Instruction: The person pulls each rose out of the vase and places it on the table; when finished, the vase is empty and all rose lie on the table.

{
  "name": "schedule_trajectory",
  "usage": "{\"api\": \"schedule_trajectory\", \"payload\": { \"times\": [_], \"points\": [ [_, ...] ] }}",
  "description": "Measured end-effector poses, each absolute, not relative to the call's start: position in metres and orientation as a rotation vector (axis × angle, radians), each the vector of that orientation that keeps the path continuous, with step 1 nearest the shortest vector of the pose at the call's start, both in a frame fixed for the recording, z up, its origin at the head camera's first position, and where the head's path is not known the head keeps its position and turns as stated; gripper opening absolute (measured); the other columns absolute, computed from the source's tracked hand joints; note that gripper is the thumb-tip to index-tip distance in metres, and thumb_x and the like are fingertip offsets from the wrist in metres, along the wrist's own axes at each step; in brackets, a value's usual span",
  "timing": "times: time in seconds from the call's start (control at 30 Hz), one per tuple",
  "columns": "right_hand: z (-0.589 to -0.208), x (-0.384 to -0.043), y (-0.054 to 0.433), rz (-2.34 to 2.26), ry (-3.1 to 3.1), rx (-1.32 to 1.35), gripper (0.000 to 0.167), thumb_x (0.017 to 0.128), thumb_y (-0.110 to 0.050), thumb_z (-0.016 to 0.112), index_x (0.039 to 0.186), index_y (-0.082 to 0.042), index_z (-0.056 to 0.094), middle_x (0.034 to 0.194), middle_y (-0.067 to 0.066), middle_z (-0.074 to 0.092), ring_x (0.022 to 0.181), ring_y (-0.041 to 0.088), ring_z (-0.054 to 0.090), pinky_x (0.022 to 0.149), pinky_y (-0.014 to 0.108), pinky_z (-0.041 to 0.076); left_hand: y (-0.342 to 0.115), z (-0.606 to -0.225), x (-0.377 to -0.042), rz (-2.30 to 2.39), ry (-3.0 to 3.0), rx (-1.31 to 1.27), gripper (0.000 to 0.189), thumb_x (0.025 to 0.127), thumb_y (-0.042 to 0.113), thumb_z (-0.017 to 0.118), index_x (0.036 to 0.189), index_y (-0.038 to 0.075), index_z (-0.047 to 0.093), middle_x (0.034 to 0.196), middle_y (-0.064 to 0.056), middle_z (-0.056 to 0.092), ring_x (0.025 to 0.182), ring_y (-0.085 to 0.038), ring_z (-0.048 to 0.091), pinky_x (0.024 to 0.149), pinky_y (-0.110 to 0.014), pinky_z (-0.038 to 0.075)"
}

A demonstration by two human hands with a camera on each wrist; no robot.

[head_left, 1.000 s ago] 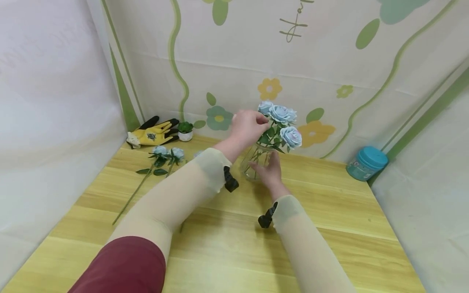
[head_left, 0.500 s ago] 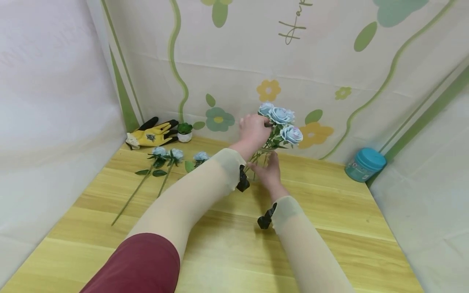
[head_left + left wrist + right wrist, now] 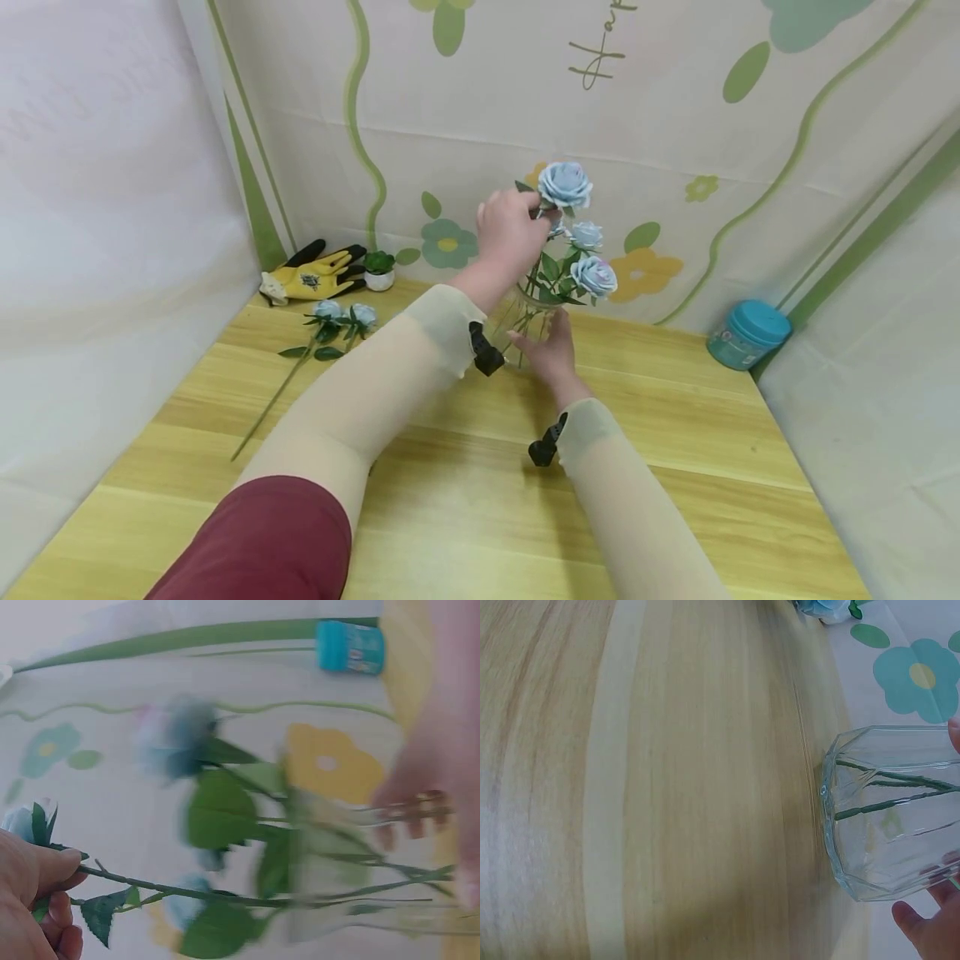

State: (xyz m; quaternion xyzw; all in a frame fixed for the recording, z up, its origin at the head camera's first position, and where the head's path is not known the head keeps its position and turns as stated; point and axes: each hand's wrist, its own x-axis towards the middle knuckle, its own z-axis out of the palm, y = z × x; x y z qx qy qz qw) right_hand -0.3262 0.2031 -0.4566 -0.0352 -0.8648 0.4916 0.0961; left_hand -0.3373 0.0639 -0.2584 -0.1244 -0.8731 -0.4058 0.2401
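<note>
My left hand (image 3: 513,233) pinches a blue rose (image 3: 565,185) by its stem just under the bloom. This rose stands higher than the other blue roses (image 3: 595,276) in the glass vase (image 3: 512,321). In the left wrist view its long green stem (image 3: 187,892) runs from the left hand (image 3: 34,889) toward the vase's mouth. My right hand (image 3: 553,352) grips the side of the vase, thumb on the near side. Crossed stems show through the clear faceted glass (image 3: 885,742) in the right wrist view.
Blue roses (image 3: 327,310) with long stems lie on the wooden table (image 3: 675,417), partly behind my left arm. Yellow-black gloves (image 3: 311,277) and a small potted plant (image 3: 379,268) are at the back left. A teal-lidded tub (image 3: 750,333) stands at the back right.
My left hand moved right and down among the blooms, then rose back up with one rose, whose bloom is now above the others. The right hand stayed on the vase.
</note>
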Motion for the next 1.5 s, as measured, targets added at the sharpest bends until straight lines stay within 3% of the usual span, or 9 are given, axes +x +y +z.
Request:
{"api": "schedule_trajectory", "payload": {
  "times": [0.3, 0.63, 0.87, 1.2, 1.3, 1.4, 1.5],
  "points": [
    [-0.458, -0.329, 0.203, 1.453, -2.545, -0.064, 0.094, 0.079, -0.038, 0.084, 0.153, -0.026, 0.029, 0.155, 0.009, 0.031, 0.139, 0.034, 0.033, 0.111, 0.047, 0.032, 0.025, -0.203, -0.317, -1.149, -2.079, -0.415, 0.019, 0.094, 0.031, 0.069, 0.098, 0.013, 0.075, 0.087, 0.002, 0.070, 0.085, -0.014, 0.052, 0.093, -0.025, 0.035],
    [-0.455, -0.326, 0.203, 1.488, -2.561, -0.084, 0.097, 0.081, -0.039, 0.082, 0.156, -0.024, 0.022, 0.159, 0.011, 0.023, 0.144, 0.033, 0.026, 0.114, 0.046, 0.027, -0.032, -0.184, -0.298, -1.141, -1.995, -0.367, 0.015, 0.096, 0.016, 0.066, 0.089, 0.005, 0.072, 0.078, -0.002, 0.066, 0.076, -0.013, 0.051, 0.081, -0.025, 0.039],
    [-0.454, -0.324, 0.205, 1.471, -2.564, -0.086, 0.095, 0.081, -0.039, 0.082, 0.154, -0.022, 0.024, 0.158, 0.011, 0.025, 0.142, 0.034, 0.029, 0.113, 0.046, 0.028, -0.052, -0.223, -0.305, -1.375, -2.229, -0.277, 0.019, 0.098, 0.017, 0.059, 0.087, 0.004, 0.069, 0.077, -0.004, 0.065, 0.064, -0.017, 0.053, 0.056, -0.027, 0.043],
    [-0.452, -0.323, 0.205, 1.448, -2.572, -0.078, 0.093, 0.081, -0.039, 0.082, 0.153, -0.021, 0.026, 0.157, 0.012, 0.027, 0.141, 0.035, 0.030, 0.113, 0.046, 0.029, -0.051, -0.311, -0.325, -1.441, -2.603, -0.172, 0.020, 0.097, 0.021, 0.059, 0.095, 0.005, 0.071, 0.092, -0.006, 0.067, 0.077, -0.023, 0.059, 0.063, -0.035, 0.049],
    [-0.452, -0.324, 0.205, 1.440, -2.566, -0.069, 0.093, 0.081, -0.039, 0.082, 0.153, -0.022, 0.026, 0.157, 0.011, 0.028, 0.141, 0.034, 0.030, 0.113, 0.045, 0.029, -0.046, -0.344, -0.332, -1.350, -2.747, -0.169, 0.025, 0.097, 0.024, 0.059, 0.081, 0.007, 0.068, 0.076, -0.002, 0.061, 0.064, -0.019, 0.053, 0.056, -0.032, 0.044],
    [-0.453, -0.325, 0.205, 1.433, -2.560, -0.060, 0.092, 0.081, -0.039, 0.083, 0.153, -0.023, 0.027, 0.156, 0.010, 0.028, 0.142, 0.032, 0.030, 0.113, 0.044, 0.029, -0.037, -0.376, -0.337, -1.283, -2.865, -0.167, 0.039, 0.098, 0.024, 0.058, 0.062, 0.010, 0.054, 0.056, 0.001, 0.045, 0.048, -0.015, 0.039, 0.047, -0.028, 0.035],
    [-0.454, -0.326, 0.206, 1.434, -2.560, -0.050, 0.093, 0.081, -0.039, 0.082, 0.153, -0.023, 0.026, 0.157, 0.009, 0.028, 0.143, 0.031, 0.028, 0.114, 0.044, 0.028, -0.028, -0.404, -0.339, -1.255, -2.978, -0.129, 0.047, 0.098, 0.023, 0.056, 0.054, 0.014, 0.041, 0.048, 0.002, 0.032, 0.042, -0.014, 0.029, 0.042, -0.028, 0.029]
  ]
}}
